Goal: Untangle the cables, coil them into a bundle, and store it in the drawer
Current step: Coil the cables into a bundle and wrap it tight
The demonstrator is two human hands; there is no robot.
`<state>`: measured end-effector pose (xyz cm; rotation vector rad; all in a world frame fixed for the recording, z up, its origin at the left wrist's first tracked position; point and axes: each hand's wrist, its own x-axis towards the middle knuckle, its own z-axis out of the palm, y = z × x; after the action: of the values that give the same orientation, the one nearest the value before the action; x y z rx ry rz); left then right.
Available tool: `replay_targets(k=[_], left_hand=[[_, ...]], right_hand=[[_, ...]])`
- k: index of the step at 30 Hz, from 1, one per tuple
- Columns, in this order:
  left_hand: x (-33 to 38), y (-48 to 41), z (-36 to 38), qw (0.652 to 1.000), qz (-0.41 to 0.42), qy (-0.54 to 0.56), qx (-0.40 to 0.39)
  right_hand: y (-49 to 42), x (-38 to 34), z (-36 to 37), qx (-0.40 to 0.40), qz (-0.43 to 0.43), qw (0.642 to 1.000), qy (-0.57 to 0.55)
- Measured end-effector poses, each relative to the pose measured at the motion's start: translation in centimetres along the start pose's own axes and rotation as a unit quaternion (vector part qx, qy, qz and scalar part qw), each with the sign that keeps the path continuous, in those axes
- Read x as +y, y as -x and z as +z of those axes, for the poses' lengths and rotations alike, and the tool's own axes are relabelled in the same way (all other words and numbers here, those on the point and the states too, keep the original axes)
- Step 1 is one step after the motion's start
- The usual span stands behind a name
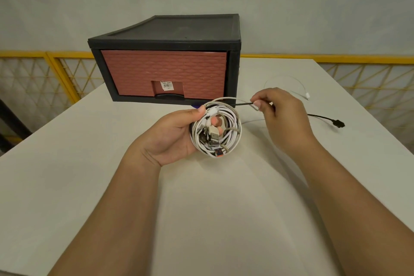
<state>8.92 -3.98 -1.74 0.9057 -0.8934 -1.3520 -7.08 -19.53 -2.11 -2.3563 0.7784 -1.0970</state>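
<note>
I am looking down over a white table [201, 208] with two bare forearms reaching in from the bottom of the frame; at centre, the left hand [172, 134] grips one coil [216, 132] of mostly white cables, thumb on its upper edge and fingers curled through the middle, where several USB plugs cluster, too bunched for me to count; from the top of that coil one black cable [243, 103] runs nearly level to the right, into the right hand [282, 116], which pinches it between thumb and fingertips; beyond that hand, at right of frame, lies one black plug [336, 123], which I judge to be its tail, and above it one thin white cable [284, 78] arcs loose on the table; so two tails remain to wind, both right of the coil and nearer the right hand; one reddish drawer [165, 74], closed inside its black frame [170, 29], sits just above the coil, its handle [169, 96] nearest the left hand.
</note>
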Motion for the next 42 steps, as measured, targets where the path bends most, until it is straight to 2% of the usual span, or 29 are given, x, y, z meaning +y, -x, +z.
replay_targets(k=[3, 5, 11, 15, 17, 20, 24, 26, 28, 30, 32, 35, 37, 39, 42], left_hand=[[0.1, 0.0, 0.0, 1.000, 0.008, 0.001, 0.015], [0.1, 0.0, 0.2, 0.999, 0.018, 0.004, 0.033], [0.5, -0.2, -0.2, 0.992, 0.038, 0.027, 0.115], [0.6, -0.3, -0.5, 0.986, 0.059, 0.058, 0.142], [0.5, -0.3, -0.6, 0.985, 0.071, 0.060, 0.142], [0.7, -0.1, -0.5, 0.987, 0.065, 0.059, 0.137], [0.5, -0.1, 0.0, 0.996, 0.035, 0.031, 0.080], [0.3, 0.0, 0.1, 0.998, 0.026, 0.027, 0.049], [0.3, 0.2, 0.0, 0.999, 0.020, 0.029, 0.017], [0.3, 0.3, 0.0, 0.999, 0.016, 0.033, -0.009], [0.3, 0.3, 0.1, 0.999, 0.015, 0.035, -0.024], [0.3, 0.3, 0.0, 0.999, 0.016, 0.029, -0.031], [0.3, 0.3, -0.2, 0.999, 0.017, 0.032, -0.031], [0.3, 0.3, -0.1, 0.999, 0.016, 0.032, -0.036], [0.2, 0.2, -0.1, 0.998, 0.003, 0.033, -0.051]], right_hand=[[-0.1, -0.1, -0.1, 0.046, -0.046, 0.998, 0.005], [-0.1, -0.5, -0.5, 0.039, -0.046, 0.998, -0.008], [1.2, -2.7, 0.8, -0.101, -0.038, 0.992, 0.067], [2.1, -4.1, 2.1, -0.184, -0.032, 0.976, 0.109], [2.1, -3.9, 1.8, -0.199, -0.023, 0.973, 0.112], [1.1, -2.4, 0.7, -0.116, -0.003, 0.984, 0.133], [0.3, -0.3, -0.6, 0.083, -0.035, 0.981, 0.174], [0.2, 0.1, -0.6, 0.112, 0.001, 0.985, 0.130], [0.4, -0.3, -0.2, 0.085, 0.059, 0.995, -0.010], [0.9, -1.1, 0.6, 0.058, 0.102, 0.981, -0.155], [1.3, -1.3, 1.5, -0.025, 0.113, 0.967, -0.229], [1.6, -0.9, 2.2, -0.170, 0.085, 0.943, -0.275], [1.4, -0.8, 1.9, -0.220, 0.067, 0.932, -0.281], [1.2, -1.0, 1.5, -0.230, 0.053, 0.936, -0.260], [0.9, -1.0, 1.1, -0.182, 0.060, 0.955, -0.227]])
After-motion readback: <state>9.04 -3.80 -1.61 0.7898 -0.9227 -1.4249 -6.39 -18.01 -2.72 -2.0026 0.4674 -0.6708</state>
